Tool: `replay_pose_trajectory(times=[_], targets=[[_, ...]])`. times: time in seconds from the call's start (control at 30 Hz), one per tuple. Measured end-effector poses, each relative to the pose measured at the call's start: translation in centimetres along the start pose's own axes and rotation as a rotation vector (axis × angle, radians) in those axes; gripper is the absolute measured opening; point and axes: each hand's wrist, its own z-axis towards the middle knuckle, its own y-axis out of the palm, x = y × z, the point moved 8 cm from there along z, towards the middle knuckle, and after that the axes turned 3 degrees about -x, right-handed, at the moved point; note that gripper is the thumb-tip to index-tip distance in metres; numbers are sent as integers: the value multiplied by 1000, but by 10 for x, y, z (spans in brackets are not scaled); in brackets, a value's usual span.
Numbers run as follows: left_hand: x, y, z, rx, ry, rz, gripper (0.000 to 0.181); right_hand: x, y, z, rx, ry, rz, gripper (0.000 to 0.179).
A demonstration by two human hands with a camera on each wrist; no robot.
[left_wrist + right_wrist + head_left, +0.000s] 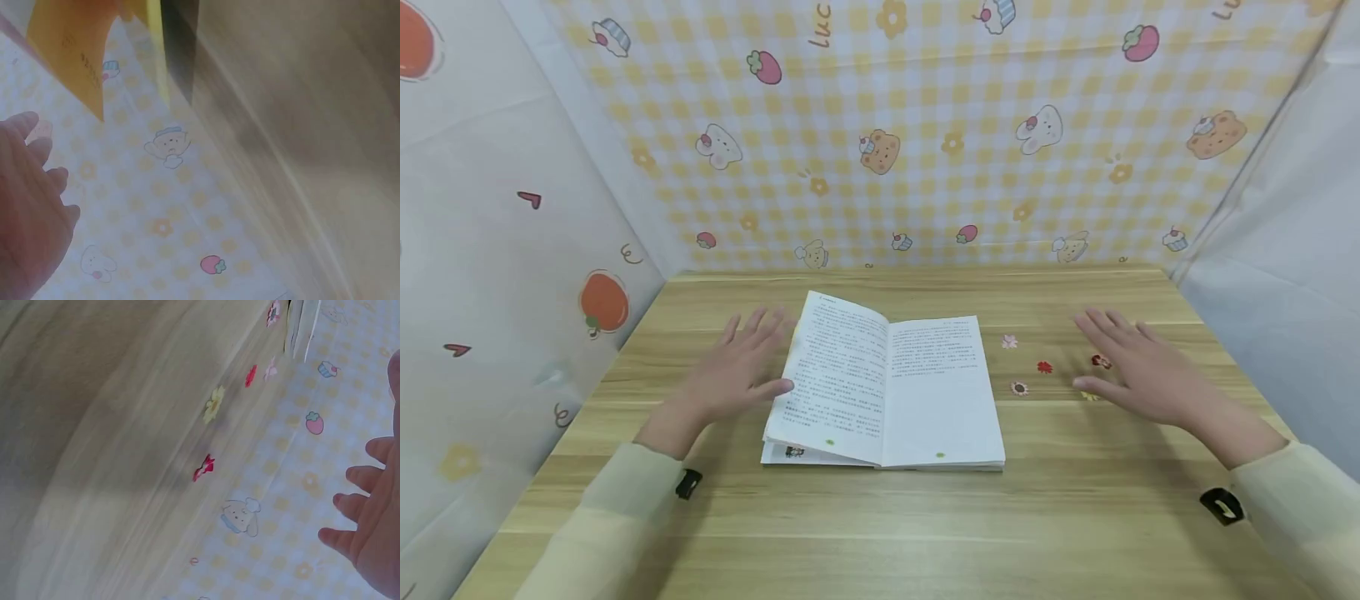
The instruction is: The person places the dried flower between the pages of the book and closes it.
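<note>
Left hand (730, 367) and right hand (1153, 371) are apart, holding nothing; a bump might flip pages (835, 375) of the open book (940, 417).

Tabletop (925, 533) of light wood, grain running left to right; open book (891, 383) lying around middle, spine pointing far to near, left side partly lifted; small flowers scattered just right of it: pale pink flower (1010, 342) farthest; red flower (1045, 367) nearer; pale flower with dark centre (1019, 388) nearer again; dark red flower (1101, 362) farthest right; yellow flower (214, 405) just near of that.
</note>
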Motion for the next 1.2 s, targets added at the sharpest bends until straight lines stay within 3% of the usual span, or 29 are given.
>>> replay_pose_trajectory(times=[0.23,0.47,0.6,0.7,0.87,1.2], targets=[[10,13,-4,-13,79,-88,90,7,-5,-15,103,36,78,86],[16,34,-4,-61,113,-78,94,13,-3,-29,185,56,150,76],[16,44,-6,-86,115,-66,96,16,6,-29,231,45,276,67],[15,50,-9,-92,119,-42,97,22,18,-25,215,65,397,59],[17,58,-11,-110,126,13,99,36,37,-25,141,180,566,54],[16,74,-15,-218,64,37,107,57,61,-30,36,336,736,53]])
